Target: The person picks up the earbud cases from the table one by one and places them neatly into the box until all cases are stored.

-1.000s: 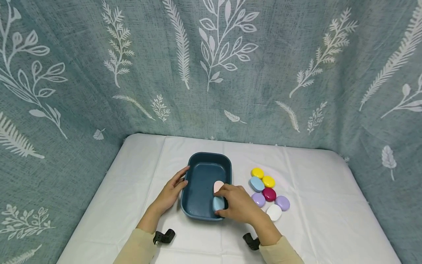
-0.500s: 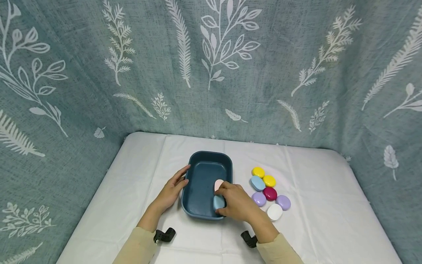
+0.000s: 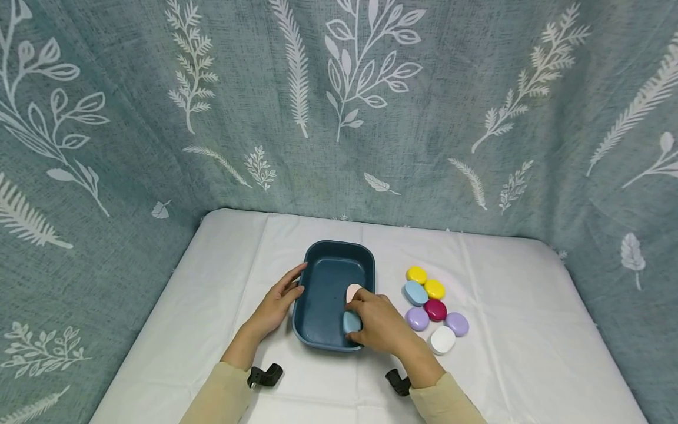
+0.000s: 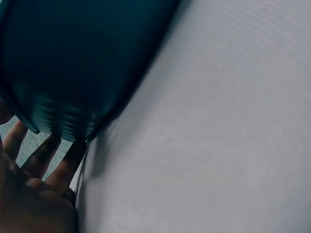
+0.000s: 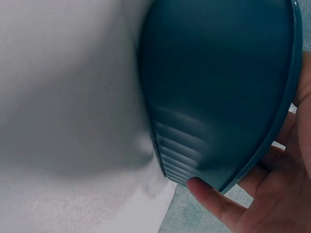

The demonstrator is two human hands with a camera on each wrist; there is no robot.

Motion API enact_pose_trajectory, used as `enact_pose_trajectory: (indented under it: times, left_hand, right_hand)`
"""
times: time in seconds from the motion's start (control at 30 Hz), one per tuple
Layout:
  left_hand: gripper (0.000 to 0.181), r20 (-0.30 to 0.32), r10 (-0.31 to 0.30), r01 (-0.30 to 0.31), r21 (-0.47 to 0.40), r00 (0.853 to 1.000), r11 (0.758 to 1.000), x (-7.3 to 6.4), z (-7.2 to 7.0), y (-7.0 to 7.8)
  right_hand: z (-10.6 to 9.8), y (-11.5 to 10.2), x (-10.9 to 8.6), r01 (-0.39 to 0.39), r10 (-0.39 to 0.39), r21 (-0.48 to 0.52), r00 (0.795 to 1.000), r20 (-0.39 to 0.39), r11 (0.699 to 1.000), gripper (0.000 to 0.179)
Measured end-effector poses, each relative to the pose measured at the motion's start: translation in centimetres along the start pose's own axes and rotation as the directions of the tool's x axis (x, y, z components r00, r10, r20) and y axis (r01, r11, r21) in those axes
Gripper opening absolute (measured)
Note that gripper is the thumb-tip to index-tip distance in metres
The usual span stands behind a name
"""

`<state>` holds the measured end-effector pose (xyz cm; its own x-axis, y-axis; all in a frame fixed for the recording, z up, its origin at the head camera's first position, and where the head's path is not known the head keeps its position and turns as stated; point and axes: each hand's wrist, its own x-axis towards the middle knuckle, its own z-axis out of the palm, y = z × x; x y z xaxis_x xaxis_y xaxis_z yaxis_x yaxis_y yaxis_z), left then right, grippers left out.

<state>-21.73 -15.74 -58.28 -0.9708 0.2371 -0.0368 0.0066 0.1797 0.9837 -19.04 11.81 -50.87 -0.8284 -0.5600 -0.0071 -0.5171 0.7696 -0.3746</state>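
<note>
My left hand [image 3: 272, 306] rests against the left side of a dark blue rectangular tub [image 3: 323, 312], fingers fairly straight along its wall. In the left wrist view the fingers [image 4: 65, 167] touch the tub's outer wall. Inside the tub, near its right wall, my right hand [image 3: 384, 324] pinches a light blue oval piece [image 3: 351, 321] between thumb and fingers. A pale pink oval piece [image 3: 352, 291] lies just beyond it, partly hidden by that hand. The right wrist view shows the tub's outside [image 5: 218, 73] with right-hand fingers over the rim; the held piece is hidden there.
Right of the tub lie several glossy oval pieces: yellow [image 3: 416, 274] ones, a light blue one [image 3: 415, 292], a dark red one [image 3: 435, 310], purple [image 3: 417, 318] ones and a white one [image 3: 442, 340]. A white cloth [image 3: 529, 330] covers the table; a patterned curtain [image 3: 318, 176] surrounds it.
The right forearm has shifted slightly left, with the hand still pinching the light blue piece in the tub. The left hand keeps its place. The head view has shifted a little.
</note>
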Motion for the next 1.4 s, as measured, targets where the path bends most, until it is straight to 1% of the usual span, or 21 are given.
enact_pose_trajectory:
  times: [0.23,0.5,0.7,0.97,1.17,1.4]
  left_hand:
    - [0.051,0.000,-0.013,0.013,0.009,1.000,1.000,-0.11,-0.01,0.09]
    - [0.052,-0.008,-0.003,0.003,0.015,1.000,1.000,-0.13,0.01,0.23]
    - [0.052,-0.018,-0.010,0.011,0.024,1.000,1.000,-0.10,0.05,0.27]
    - [0.052,-0.014,-0.016,0.017,0.027,1.000,1.000,-0.07,0.12,0.27]
    - [0.053,-0.016,-0.011,0.011,0.031,1.000,0.999,-0.02,0.25,-0.07]
    - [0.052,-0.028,-0.004,0.004,0.030,1.000,1.000,-0.03,0.35,0.10]
  right_hand:
    - [0.07,0.00,0.04,0.003,-0.003,0.002,1.000,0.003,1.000,0.047]
    - [0.38,0.18,0.34,-0.006,0.006,-0.018,1.000,0.031,1.000,0.048]
    - [0.29,0.10,0.45,-0.022,0.022,0.002,0.999,0.042,1.000,0.049]
    - [0.28,0.17,0.42,-0.029,0.028,0.016,0.998,0.058,0.999,0.051]
    - [0.42,0.23,0.35,-0.025,0.024,0.031,0.998,0.054,0.999,0.051]
    - [0.32,0.04,0.19,-0.022,0.019,0.050,0.999,0.043,0.999,0.050]
